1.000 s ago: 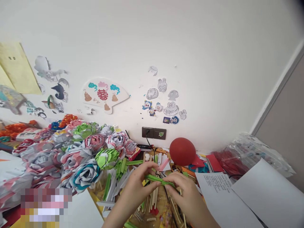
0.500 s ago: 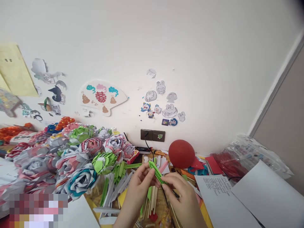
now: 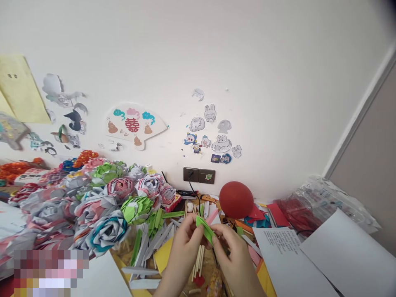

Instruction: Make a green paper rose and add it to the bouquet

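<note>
So, both grips are busy with one thing: a folded green paper strip (image 3: 204, 231). Left hand (image 3: 187, 238) has the upper-left end pinched with the thumb on top, and the right hand (image 3: 230, 244) is pinching the lower-right end. The strip sits tilted between the two grips, up in the air over the bench (image 3: 209, 266). Can't tell if it's one piece or a few layers.

Progress-wise, I'd call it partway: the strip looks folded already, but it's not attached to anything I can see. Just below the grip there's a bundle of wooden sticks (image 3: 199, 262), and a pink paper strip (image 3: 213, 216) pokes out right behind it.

Left of the grip are more green folded strips (image 3: 155, 223) and a scatter of white folded strips (image 3: 151, 243), all loose, so plenty looks unassembled. Further left is the stuff that looks done: a green paper flower (image 3: 137, 209), a blue-and-white paper flower (image 3: 109, 233) and a big heap of others behind them.

Beyond the grip to the right there's a red balloon (image 3: 236, 200), and nearer on that side a printed sheet (image 3: 278, 251). Straight past the grip, a black cable (image 3: 198, 197) runs up to the wall socket (image 3: 199, 175).
</note>
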`<state>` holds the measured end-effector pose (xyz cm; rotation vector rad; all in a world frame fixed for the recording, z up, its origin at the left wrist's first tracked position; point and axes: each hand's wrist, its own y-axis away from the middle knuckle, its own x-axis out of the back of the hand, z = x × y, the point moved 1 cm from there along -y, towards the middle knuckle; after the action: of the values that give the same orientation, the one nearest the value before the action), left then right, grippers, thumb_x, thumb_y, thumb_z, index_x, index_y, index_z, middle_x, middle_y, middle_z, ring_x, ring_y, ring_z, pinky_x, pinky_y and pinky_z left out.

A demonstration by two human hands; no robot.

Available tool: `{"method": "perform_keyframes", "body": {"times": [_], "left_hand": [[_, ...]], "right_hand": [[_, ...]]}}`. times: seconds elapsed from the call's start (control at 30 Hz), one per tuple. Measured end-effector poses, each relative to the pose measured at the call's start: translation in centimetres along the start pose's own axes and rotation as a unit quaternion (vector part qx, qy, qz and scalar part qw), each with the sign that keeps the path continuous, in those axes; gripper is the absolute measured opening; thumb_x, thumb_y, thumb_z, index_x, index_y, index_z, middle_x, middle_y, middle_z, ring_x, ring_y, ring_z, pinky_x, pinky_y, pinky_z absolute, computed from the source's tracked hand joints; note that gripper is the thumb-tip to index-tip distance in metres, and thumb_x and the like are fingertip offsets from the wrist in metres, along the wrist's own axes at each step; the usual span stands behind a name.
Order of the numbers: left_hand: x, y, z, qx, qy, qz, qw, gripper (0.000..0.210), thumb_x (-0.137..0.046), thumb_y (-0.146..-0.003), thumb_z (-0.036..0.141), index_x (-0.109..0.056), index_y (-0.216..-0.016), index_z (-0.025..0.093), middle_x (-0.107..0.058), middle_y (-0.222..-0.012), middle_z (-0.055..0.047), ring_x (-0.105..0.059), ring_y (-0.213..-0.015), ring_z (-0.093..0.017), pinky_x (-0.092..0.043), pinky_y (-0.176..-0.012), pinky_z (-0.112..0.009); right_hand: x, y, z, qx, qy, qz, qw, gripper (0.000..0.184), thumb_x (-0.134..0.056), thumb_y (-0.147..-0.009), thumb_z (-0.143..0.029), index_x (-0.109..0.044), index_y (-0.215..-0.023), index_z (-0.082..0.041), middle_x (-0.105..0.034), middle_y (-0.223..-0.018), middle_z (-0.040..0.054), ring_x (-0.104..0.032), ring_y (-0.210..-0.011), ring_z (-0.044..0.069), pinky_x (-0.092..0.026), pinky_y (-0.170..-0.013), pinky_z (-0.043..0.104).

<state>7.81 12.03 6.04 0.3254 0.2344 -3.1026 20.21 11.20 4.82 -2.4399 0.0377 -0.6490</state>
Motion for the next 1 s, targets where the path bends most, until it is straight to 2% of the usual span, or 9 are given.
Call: {"method": "perform_keyframes", "body": {"times": [0.13,0.33,0.53,0.83,0.93,1.0], "left_hand": [[0.0,0.1,0.0,-0.005,-0.029,0.001,1.000,0.024,-0.058,-0.072,0.038,-0.046,-0.061,0.019,-0.046,-0.056,0.006,-0.050,-0.051,-0.011,-0.048,-0.050,-0.025],[0.0,0.0,0.2,-0.008,-0.036,-0.016,0.999,0.031,-0.058,-0.073,0.047,-0.048,-0.066,0.019,-0.048,-0.056,0.006,-0.054,-0.048,-0.012,-0.045,-0.048,-0.025],[0.0,0.1,0.2,-0.010,-0.036,-0.024,0.999,0.033,-0.060,-0.073,0.049,-0.047,-0.065,0.019,-0.051,-0.055,0.005,-0.054,-0.047,-0.012,-0.044,-0.048,-0.024],[0.1,-0.1,0.0,-0.003,-0.059,-0.025,0.998,0.037,-0.061,-0.069,0.052,-0.045,-0.061,0.020,-0.051,-0.049,0.006,-0.053,-0.043,-0.012,-0.042,-0.045,-0.023],[0.6,-0.3,-0.5,-0.002,-0.151,-0.056,0.987,0.035,-0.056,-0.073,0.053,-0.046,-0.063,0.020,-0.049,-0.049,0.005,-0.051,-0.042,-0.013,-0.039,-0.044,-0.023],[1.9,-0.6,-0.7,-0.014,-0.304,-0.042,0.952,0.032,-0.052,-0.077,0.049,-0.051,-0.065,0.020,-0.055,-0.056,0.002,-0.054,-0.049,-0.015,-0.039,-0.047,-0.024]], "right_hand": [[0.0,0.0,-0.1,0.006,0.027,0.007,1.000,0.017,-0.046,-0.086,-0.025,-0.061,-0.090,-0.020,-0.068,-0.080,0.0037,-0.065,-0.072,0.017,-0.050,-0.061,0.022],[0.0,0.0,0.3,-0.031,-0.015,-0.038,0.999,0.019,-0.045,-0.087,-0.026,-0.060,-0.094,-0.019,-0.067,-0.083,0.0046,-0.064,-0.075,0.017,-0.049,-0.064,0.022],[0.1,0.1,0.2,-0.038,-0.028,-0.034,0.998,0.018,-0.045,-0.086,-0.025,-0.060,-0.095,-0.020,-0.066,-0.086,0.0043,-0.063,-0.079,0.017,-0.050,-0.069,0.023],[0.2,0.0,0.3,-0.026,-0.010,-0.034,0.999,0.020,-0.044,-0.088,-0.029,-0.062,-0.094,-0.021,-0.068,-0.086,0.0041,-0.064,-0.078,0.018,-0.050,-0.067,0.022],[0.2,-0.1,0.6,-0.030,-0.005,-0.025,0.999,0.022,-0.042,-0.088,-0.029,-0.062,-0.094,-0.022,-0.068,-0.090,0.0050,-0.065,-0.081,0.018,-0.051,-0.068,0.023],[0.3,-0.2,1.1,-0.037,0.009,-0.025,0.999,0.022,-0.042,-0.088,-0.028,-0.062,-0.096,-0.022,-0.069,-0.093,0.0054,-0.065,-0.083,0.019,-0.051,-0.068,0.023]]}}
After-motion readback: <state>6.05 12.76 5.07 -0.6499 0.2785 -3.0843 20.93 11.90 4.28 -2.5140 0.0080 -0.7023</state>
